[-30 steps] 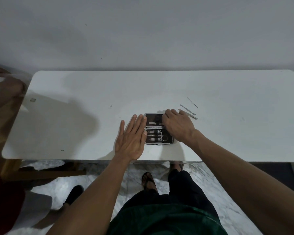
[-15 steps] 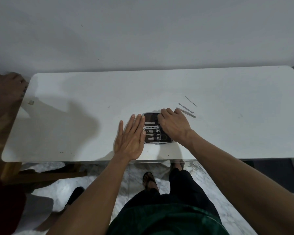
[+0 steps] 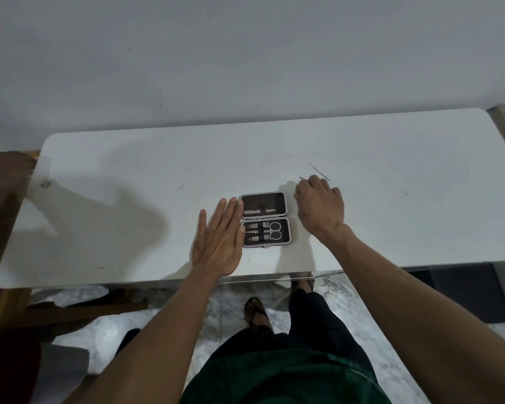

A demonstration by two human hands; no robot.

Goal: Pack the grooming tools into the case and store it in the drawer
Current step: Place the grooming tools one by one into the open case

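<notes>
The open case lies on the table before me, my left hand touching its left side, my right hand just right of it, a thin tool behind.

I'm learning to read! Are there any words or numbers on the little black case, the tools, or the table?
None that can be read.
Open case: no words or numbers visible on its lining or rim.
Scissors and the other packed tools: plain metal, any markings too small to tell.
Small patch near the far left of the white table: too blurred to tell whether it is a label.
</notes>
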